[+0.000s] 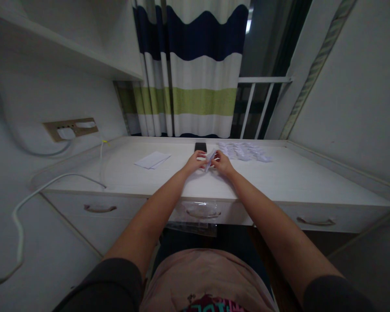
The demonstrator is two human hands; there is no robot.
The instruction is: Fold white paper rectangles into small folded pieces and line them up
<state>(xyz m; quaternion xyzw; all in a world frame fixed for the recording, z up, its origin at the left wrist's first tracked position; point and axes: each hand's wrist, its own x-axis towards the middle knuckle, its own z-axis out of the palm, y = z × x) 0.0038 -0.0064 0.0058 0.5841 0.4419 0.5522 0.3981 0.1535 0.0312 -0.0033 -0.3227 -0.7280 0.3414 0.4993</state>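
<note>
Both my hands meet over the middle of a white desk (279, 182). My left hand (195, 161) and my right hand (221, 164) pinch a small white folded paper (210, 159) between them, fingers closed on it from either side. A black phone (200, 147) lies flat just beyond my hands. To the right of the phone lies a pile of several small folded white papers (244, 151). A few flat white sheets (152, 160) lie to the left of my left hand.
A striped curtain (195, 73) hangs behind the desk, next to a white railing (263, 95). A white cable (52, 182) runs from a wall socket plate (69, 128) over the desk's left edge. Drawers with handles (100, 209) sit under the top; a clear plastic bag (198, 216) hangs there.
</note>
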